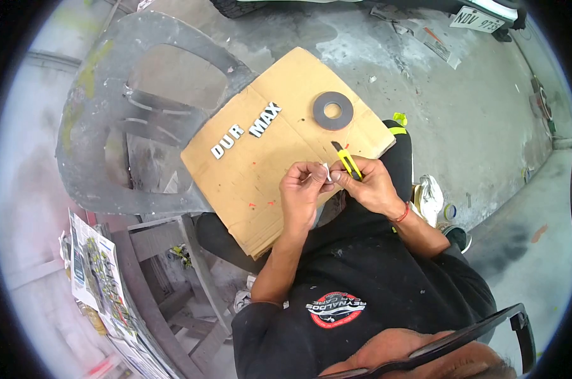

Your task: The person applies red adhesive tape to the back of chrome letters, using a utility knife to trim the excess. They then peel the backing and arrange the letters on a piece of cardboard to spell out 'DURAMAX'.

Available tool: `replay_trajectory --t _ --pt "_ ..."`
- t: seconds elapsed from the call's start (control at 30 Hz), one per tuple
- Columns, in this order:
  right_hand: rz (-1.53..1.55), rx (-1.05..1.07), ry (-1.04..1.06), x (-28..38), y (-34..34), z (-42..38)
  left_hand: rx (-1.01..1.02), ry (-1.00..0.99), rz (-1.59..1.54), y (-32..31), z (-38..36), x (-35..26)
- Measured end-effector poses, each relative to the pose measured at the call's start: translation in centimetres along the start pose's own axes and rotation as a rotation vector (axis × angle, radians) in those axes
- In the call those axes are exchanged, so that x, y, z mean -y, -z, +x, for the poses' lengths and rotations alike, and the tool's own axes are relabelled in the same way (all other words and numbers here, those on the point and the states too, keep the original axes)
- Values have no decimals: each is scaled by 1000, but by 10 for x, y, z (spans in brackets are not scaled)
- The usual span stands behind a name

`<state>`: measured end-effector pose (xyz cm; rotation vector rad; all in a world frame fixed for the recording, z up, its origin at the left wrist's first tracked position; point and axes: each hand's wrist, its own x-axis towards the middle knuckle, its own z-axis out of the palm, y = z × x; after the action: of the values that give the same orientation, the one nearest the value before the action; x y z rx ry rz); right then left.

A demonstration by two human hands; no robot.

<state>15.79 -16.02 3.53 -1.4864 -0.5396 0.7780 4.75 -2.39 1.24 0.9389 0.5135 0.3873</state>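
Head view: The left hand pinched a small white piece between thumb and fingers, above the near part of the cardboard sheet. The fingertips of the right hand met the same piece, presumably to steady it for fine handling. The right hand also gripped a yellow cutter, its blade directed away from the body; this hold apparently left thumb and fingertip usable without laying the tool down. The sheet extended from the lap to the chair, seemingly as a flat work surface. White letters reading "DUR" and "MAX" lay on it, separated by a gap, likely for legibility. The tape roll lay flat beyond the cutter, probably for easy reach.
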Motion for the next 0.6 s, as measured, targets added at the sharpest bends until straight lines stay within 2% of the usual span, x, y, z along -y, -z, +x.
replay_trajectory --t 0.03,0.07,0.13,0.27,0.33,0.5,0.57,0.6 --pt "-11 25 -97 0 1 0 1 2 1 -2 0 1" --pt "-9 21 -99 1 2 0 -19 -37 2 -4 -1 1" --pt "-9 41 -3 6 4 3 -37 -73 5 -6 -2 0" --pt "5 40 67 3 7 10 53 -118 81 -2 -2 -3" --pt "84 81 -28 5 13 10 95 -109 99 -1 -2 -7" --pt "130 -5 -214 0 16 10 72 -64 155 -9 -6 -4" --pt "419 -6 -227 -12 18 12 55 -36 185 -12 -7 -5" --pt "421 -10 -230 -15 19 12 34 -13 214 -14 -9 -5"
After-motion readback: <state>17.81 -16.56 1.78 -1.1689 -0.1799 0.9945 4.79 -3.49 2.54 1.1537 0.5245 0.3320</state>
